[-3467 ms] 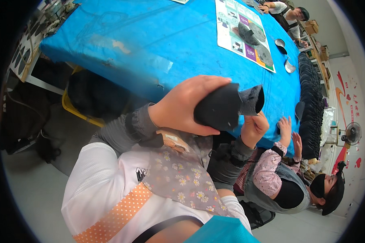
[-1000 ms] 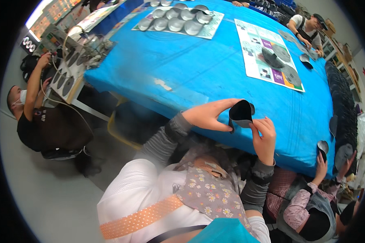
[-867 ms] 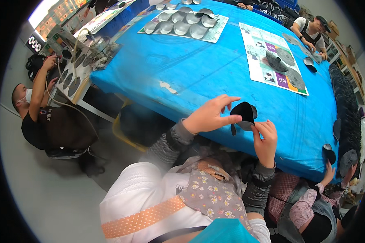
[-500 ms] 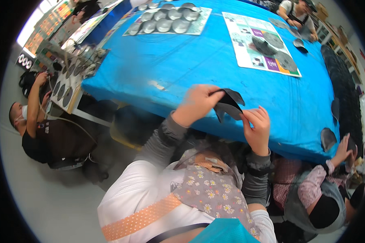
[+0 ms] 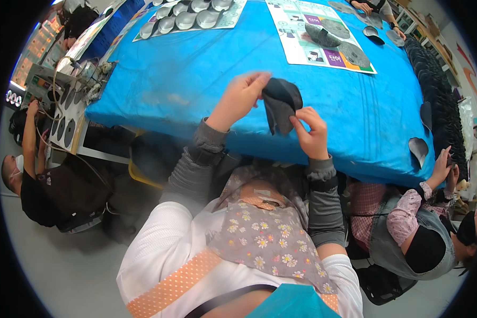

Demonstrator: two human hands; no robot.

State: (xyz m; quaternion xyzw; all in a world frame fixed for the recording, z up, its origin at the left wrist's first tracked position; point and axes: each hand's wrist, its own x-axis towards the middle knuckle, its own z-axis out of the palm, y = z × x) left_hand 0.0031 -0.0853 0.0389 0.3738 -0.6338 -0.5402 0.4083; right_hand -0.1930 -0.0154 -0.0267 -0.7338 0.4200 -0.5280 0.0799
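A curved, dark grey flexible piece (image 5: 281, 106) with a rounded, folded shape is held up over the near side of the blue table. Its upper left edge is pinched between thumb and fingers of my left hand (image 5: 237, 102). At its lower right edge, the thumb and fingertips of my right hand (image 5: 312, 132) grip it as well. Its hollow side partly shows, darker than the grey outer face. What exactly the piece is I cannot make out. Both forearms wear dark grey sleeves.
The blue-covered table (image 5: 196, 79) fills the middle. A printed sheet (image 5: 297, 50) bears several grey pieces; a board at far left holds rows of shiny cup shapes (image 5: 185, 21). A long dark stack (image 5: 434, 90) lines the right edge. Co-workers sit left, right and far right.
My hands have raised the grey piece and turned it more upright, with the left hand now higher. The view has tilted, so the table things sit higher and further left.
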